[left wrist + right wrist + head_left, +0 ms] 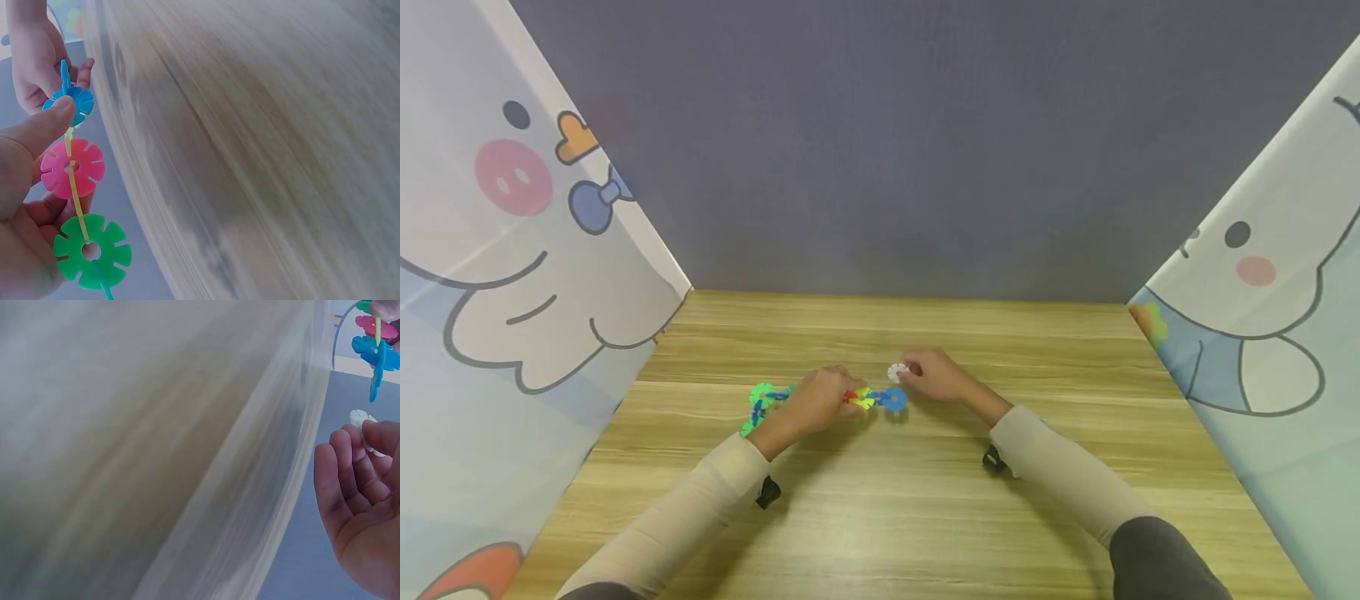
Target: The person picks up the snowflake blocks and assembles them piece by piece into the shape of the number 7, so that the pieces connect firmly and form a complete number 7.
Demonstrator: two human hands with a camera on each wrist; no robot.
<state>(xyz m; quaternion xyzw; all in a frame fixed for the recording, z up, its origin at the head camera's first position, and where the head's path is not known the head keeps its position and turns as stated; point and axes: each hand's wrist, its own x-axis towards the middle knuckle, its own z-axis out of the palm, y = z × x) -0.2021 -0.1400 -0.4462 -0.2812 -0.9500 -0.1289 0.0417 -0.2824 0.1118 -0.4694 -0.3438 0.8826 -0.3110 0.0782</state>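
Observation:
A chain of notched plastic snowflake discs (73,169) is held in my left hand (815,402). The left thumb presses on a blue disc (81,105), and pink and green discs (94,252) follow along the chain, joined by yellow ones. At the chain's right end sits another blue disc (894,399). Between thumb and forefinger my right hand (937,377) pinches a single white snowflake disc (897,372). That white disc is close to the blue end, with a gap between them in the right wrist view. Green discs (762,394) at the chain's left end show beyond the left hand.
Under both hands lies a wood-grain table (880,517). A grey panel (880,150) stands along its far edge. Cartoon-printed sheets (572,292) flank the table at left and right. Black straps (768,492) show beneath both forearms.

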